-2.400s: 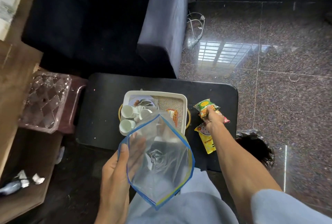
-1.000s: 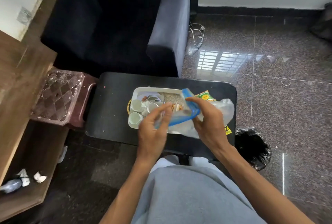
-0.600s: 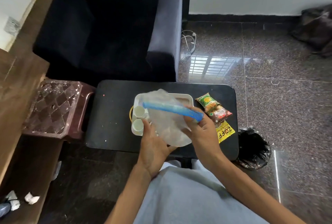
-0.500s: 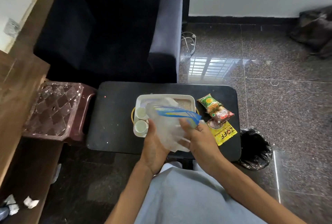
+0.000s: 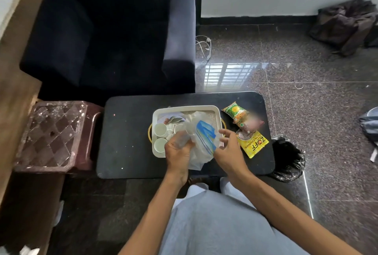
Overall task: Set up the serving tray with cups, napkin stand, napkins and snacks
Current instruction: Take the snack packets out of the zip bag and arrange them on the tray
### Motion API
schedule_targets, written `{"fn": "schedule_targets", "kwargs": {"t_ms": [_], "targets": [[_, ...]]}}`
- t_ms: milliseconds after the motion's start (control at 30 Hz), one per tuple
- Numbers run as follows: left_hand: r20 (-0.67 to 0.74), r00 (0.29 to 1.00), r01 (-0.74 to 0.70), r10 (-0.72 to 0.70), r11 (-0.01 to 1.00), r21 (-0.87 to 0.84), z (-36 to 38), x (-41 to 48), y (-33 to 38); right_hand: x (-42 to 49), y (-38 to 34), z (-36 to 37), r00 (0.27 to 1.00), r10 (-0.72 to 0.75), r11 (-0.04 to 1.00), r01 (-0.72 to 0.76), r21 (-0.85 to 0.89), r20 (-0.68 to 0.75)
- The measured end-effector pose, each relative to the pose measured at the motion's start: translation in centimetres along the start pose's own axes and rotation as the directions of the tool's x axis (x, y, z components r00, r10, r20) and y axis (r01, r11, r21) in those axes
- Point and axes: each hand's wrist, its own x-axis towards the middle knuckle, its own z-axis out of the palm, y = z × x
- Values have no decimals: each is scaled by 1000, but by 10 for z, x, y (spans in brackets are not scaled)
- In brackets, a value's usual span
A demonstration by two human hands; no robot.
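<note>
A white serving tray [image 5: 185, 108] sits on a small black table [image 5: 126, 132]. White cups [image 5: 160, 129] stand at the tray's left side, with a leaf-patterned plate [image 5: 171, 119] behind them. A crumpled clear zip bag with a blue seal [image 5: 204, 139] hangs over the tray's front half and hides what lies beneath. My left hand [image 5: 177, 152] grips the bag's left part. My right hand [image 5: 228, 151] is just right of the bag, fingers spread, touching its edge at most. Three snack packets lie on the table right of the tray: green [image 5: 235, 112], red [image 5: 252, 124], yellow [image 5: 252, 145].
A dark armchair [image 5: 114, 35] stands behind the table. A brown plastic stool [image 5: 51, 136] is at the left, next to a wooden shelf. A black bin bag [image 5: 288, 160] sits at the table's right corner. Cloth [image 5: 345, 23] and cables lie on the granite floor.
The zip bag has been folded and crumpled into my left hand over the tray. My right hand has let go of the blue seal and opened its fingers.
</note>
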Motion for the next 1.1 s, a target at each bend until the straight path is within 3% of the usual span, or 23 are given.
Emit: {"fn": "schedule_targets", "kwargs": {"t_ms": [100,133,267,400,467,533,633,767,867,933,1100], "targets": [[14,999,-36,36,999,26,1,8,-1,-3,-4,-21,963,155,876,-238,420,222],[38,997,-68,66,995,71,3,9,-3,-5,-5,-28,952,141,848,-257,463,271],[212,920,-389,330,841,377,15,14,-10,-10,-2,-43,971,12,934,-96,344,239],[380,719,-688,582,520,506,41,18,-25,-2,-3,-67,989,-103,954,69,291,104],[462,649,-739,604,355,573,58,17,-36,5,3,-80,989,-141,971,131,198,39],[569,654,-742,498,280,609,82,14,-50,21,18,-106,986,-158,983,162,82,-52],[652,710,-704,266,299,644,118,7,-72,51,49,-159,969,-174,984,177,4,-178],[570,813,-549,119,484,681,169,-11,-104,104,102,-240,878,-161,985,114,-132,-450],[494,868,-425,38,572,701,201,-19,-132,152,154,-289,765,54,993,-106,-42,-641],[465,885,-372,-17,575,729,218,-22,-151,182,186,-315,678,189,977,-201,68,-710],[435,900,-336,-36,581,742,240,-18,-188,248,252,-352,610,291,946,-296,129,-737]]}}
